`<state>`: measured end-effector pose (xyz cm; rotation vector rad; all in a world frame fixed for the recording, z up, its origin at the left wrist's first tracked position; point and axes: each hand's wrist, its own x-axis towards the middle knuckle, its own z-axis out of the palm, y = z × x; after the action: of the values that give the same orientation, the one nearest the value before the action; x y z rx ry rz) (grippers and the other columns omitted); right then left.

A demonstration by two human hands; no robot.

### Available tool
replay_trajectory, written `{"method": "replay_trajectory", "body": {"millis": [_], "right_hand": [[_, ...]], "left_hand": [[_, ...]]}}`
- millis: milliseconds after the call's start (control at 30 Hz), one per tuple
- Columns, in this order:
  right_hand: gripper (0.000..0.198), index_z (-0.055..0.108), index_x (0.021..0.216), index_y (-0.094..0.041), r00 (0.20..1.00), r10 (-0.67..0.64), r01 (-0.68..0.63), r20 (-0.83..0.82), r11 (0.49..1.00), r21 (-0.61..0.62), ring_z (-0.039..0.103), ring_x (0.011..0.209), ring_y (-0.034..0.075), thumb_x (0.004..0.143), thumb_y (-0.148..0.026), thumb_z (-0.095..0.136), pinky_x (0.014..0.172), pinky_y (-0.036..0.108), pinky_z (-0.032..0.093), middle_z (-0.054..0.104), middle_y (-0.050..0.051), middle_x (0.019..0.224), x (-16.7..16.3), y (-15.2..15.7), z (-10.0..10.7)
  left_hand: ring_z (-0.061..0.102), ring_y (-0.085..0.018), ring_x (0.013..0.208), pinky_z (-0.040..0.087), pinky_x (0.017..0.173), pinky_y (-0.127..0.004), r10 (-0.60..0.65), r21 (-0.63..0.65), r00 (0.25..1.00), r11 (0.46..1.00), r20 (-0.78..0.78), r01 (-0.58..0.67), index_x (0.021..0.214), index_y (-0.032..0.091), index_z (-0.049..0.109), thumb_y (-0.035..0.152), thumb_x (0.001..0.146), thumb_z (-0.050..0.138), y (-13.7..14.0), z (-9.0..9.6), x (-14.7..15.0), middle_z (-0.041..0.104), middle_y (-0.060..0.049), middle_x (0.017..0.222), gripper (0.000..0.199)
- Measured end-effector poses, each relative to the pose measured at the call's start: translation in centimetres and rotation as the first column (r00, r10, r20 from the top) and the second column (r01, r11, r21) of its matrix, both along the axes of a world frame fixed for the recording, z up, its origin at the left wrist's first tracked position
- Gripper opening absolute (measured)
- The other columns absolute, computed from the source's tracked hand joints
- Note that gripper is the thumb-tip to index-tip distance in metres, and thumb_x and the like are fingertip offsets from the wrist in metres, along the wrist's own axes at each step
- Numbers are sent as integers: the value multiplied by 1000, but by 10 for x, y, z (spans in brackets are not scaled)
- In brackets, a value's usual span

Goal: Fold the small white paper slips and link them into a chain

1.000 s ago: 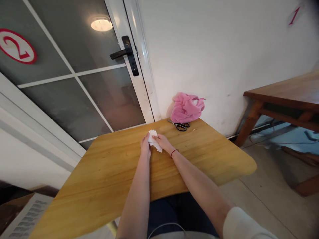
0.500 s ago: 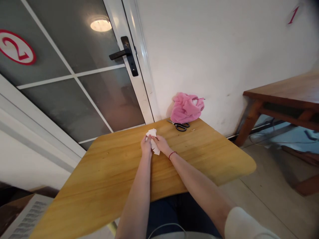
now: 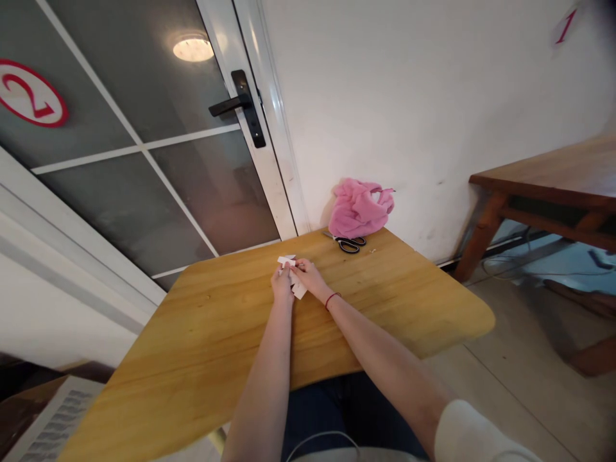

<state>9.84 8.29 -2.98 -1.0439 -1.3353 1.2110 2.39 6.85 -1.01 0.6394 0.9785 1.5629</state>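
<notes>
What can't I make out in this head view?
Head view:
White paper: middle covered by the left hand and right hand.
Brown table: right end cut off by picture edge.
Printed panel, lower left: marks too blurred to read.
Bits beside scissors: too small to identify.

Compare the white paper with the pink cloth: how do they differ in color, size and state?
The white paper is white; the pink cloth is pink.
The white paper looks much smaller than the pink cloth.
The white paper is held by the left hand and right hand; the pink cloth sits bunched up, untouched.
Both are at the wooden table.
</notes>
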Motion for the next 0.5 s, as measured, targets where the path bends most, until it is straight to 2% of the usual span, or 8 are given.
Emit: {"method": "replay_trajectory", "body": {"millis": [167, 300, 400, 500], "right_hand": [[29, 53, 113, -14, 993, -112, 112, 30, 994, -2, 58, 93, 19, 89, -31, 51, 78, 38, 50, 56, 8, 111, 5, 0, 0], [29, 53, 113, -15, 980, -196, 196, 36, 981, 14, 57, 95, 19, 89, -31, 51, 80, 39, 49, 55, 8, 113, 14, 1, 1], [28, 53, 112, -15, 983, -183, 183, 28, 983, 28, 58, 93, 18, 89, -31, 50, 79, 38, 50, 56, 8, 111, 13, 0, 1], [28, 54, 110, -14, 995, -96, 95, 20, 994, 48, 59, 87, 16, 89, -31, 51, 74, 35, 51, 58, 7, 105, 4, -3, 0]], "left_hand": [[58, -19, 92, 50, 77, -39, -67, -31, 998, 997, 14, 67, 112, 15, 53, 31, 86, 51, 1, 0, 7, 57, -9, 111, 31], [58, -20, 94, 50, 78, -40, -50, -15, 999, 999, -15, 50, 113, 15, 52, 30, 85, 52, 0, -5, 16, 56, -9, 112, 31], [57, -20, 95, 50, 79, -41, 14, -28, 1000, 1000, -23, -15, 114, 15, 52, 30, 85, 52, 0, -9, 12, 56, -9, 113, 32], [57, -21, 96, 49, 79, -41, 80, -62, 997, 995, -2, -80, 115, 15, 51, 31, 86, 52, 4, -11, 2, 55, -9, 115, 33]]}}
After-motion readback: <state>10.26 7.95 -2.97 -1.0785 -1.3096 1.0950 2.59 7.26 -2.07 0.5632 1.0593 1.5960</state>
